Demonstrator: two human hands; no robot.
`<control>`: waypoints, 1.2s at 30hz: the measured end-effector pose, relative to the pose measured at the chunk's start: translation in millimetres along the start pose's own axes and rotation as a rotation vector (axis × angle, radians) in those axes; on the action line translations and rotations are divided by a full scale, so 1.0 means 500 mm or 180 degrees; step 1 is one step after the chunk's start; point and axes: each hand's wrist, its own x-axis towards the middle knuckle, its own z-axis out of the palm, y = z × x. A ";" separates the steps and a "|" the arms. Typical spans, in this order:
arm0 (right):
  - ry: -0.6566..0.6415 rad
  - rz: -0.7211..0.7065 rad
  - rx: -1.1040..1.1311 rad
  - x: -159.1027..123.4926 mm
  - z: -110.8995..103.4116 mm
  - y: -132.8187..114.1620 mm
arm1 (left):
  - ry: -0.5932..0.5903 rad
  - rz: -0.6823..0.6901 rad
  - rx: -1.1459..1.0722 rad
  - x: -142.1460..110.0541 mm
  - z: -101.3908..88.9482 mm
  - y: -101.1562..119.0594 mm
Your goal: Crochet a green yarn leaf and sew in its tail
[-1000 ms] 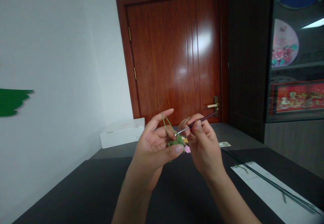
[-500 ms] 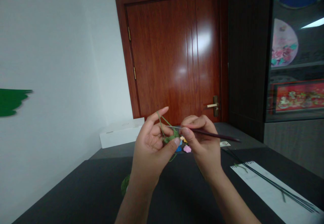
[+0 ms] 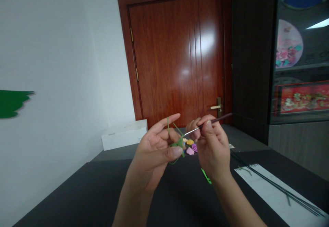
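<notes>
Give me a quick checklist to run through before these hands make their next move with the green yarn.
1. Green yarn piece pinched in the left hand: ok, thumb on top.
2. Yarn strand over the left index finger: ok, it runs down to the piece.
3. Hook gripped in the right hand: ok, metal end towards the piece.
4. Loop caught on the hook's tip: cannot tell, too small to see.
5. Pink flower out of both hands' grip: ok, on the table.
6. Stitches even: cannot tell, blurred and partly covered by fingers.
</notes>
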 end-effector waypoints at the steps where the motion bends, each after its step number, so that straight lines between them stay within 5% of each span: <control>1: -0.0047 0.0185 0.0174 0.003 0.001 -0.003 | -0.0031 0.0003 -0.0011 0.000 -0.001 0.001; 7: -0.0389 0.0742 0.0261 0.012 0.003 0.002 | 0.0139 0.0366 0.0321 0.006 -0.007 -0.016; 9: -0.0385 0.0123 -0.0381 0.011 -0.001 0.005 | 0.0173 0.0620 0.0521 0.009 -0.006 -0.026; 14: -0.0570 -0.2700 -0.2770 0.005 -0.018 0.003 | 0.0333 0.0781 0.0719 0.010 0.002 -0.027; 16: -0.0566 -0.2916 -0.2638 0.003 -0.020 0.006 | 0.0228 0.0381 0.0486 0.010 0.004 -0.020; 19: -0.0377 -0.2025 -0.1521 0.004 -0.016 0.016 | 0.0065 -0.0026 0.0142 0.008 0.001 -0.011; 23: -0.0075 -0.0453 -0.0132 0.011 -0.011 0.017 | -0.0059 0.0025 0.0115 0.005 -0.004 -0.007; 28: -0.0264 0.0826 0.0714 0.021 -0.012 0.009 | -0.0154 0.0115 0.0120 0.008 -0.009 -0.012; 31: -0.0450 0.0948 0.0652 0.019 -0.006 0.013 | -0.0031 0.0297 0.0397 0.010 -0.011 -0.018; 36: -0.0419 0.0275 0.0173 0.006 0.009 0.022 | 0.0092 0.0518 0.0679 0.015 -0.006 -0.023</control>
